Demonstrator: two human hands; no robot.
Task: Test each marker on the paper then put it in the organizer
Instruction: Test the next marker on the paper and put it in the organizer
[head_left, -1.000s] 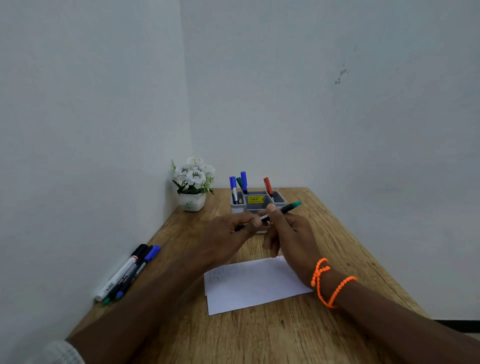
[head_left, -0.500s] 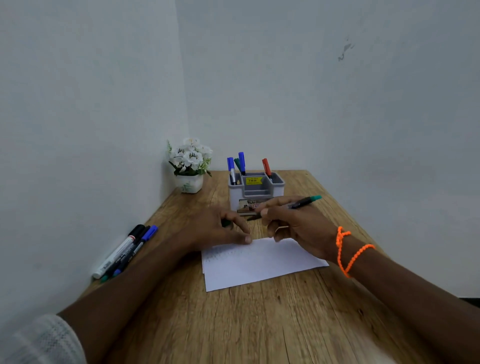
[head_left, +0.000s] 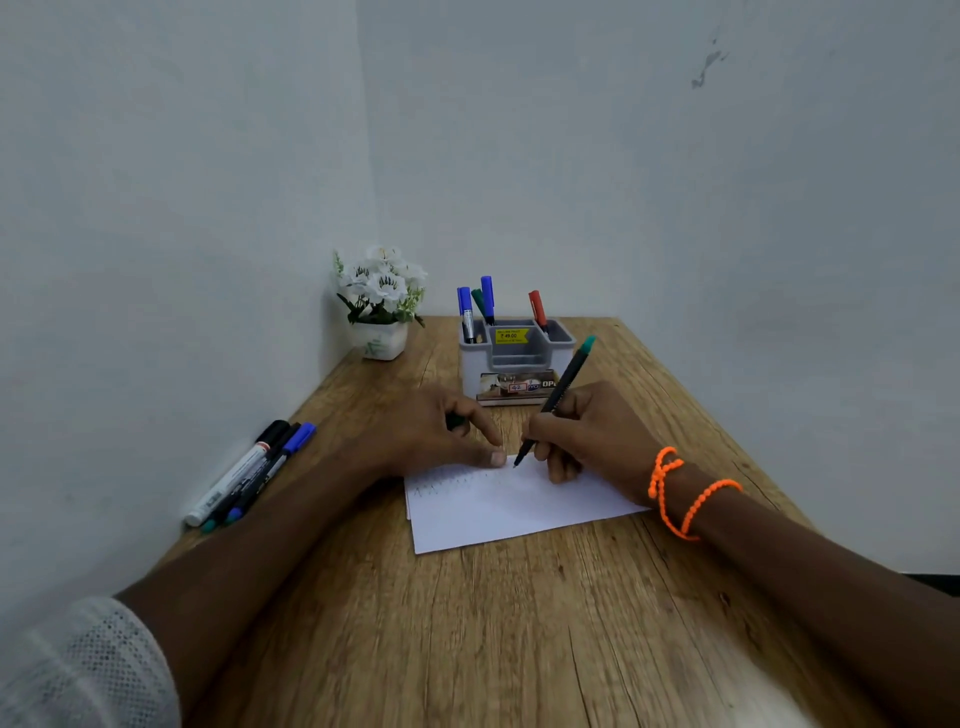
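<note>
On the paper (head_left: 514, 501), right hand (head_left: 592, 431) gripping green marker (head_left: 558, 397) (tip down), left hand (head_left: 436, 431) clutching its cap (head_left: 456, 421).

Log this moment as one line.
step: testing | right hand grips marker, tip at paper | left hand holds cap, steadies paper

paper (head_left: 511, 506) before organizer (head_left: 517, 353) — markers (head_left: 249, 475) left, plant (head_left: 382, 306) behind
</note>
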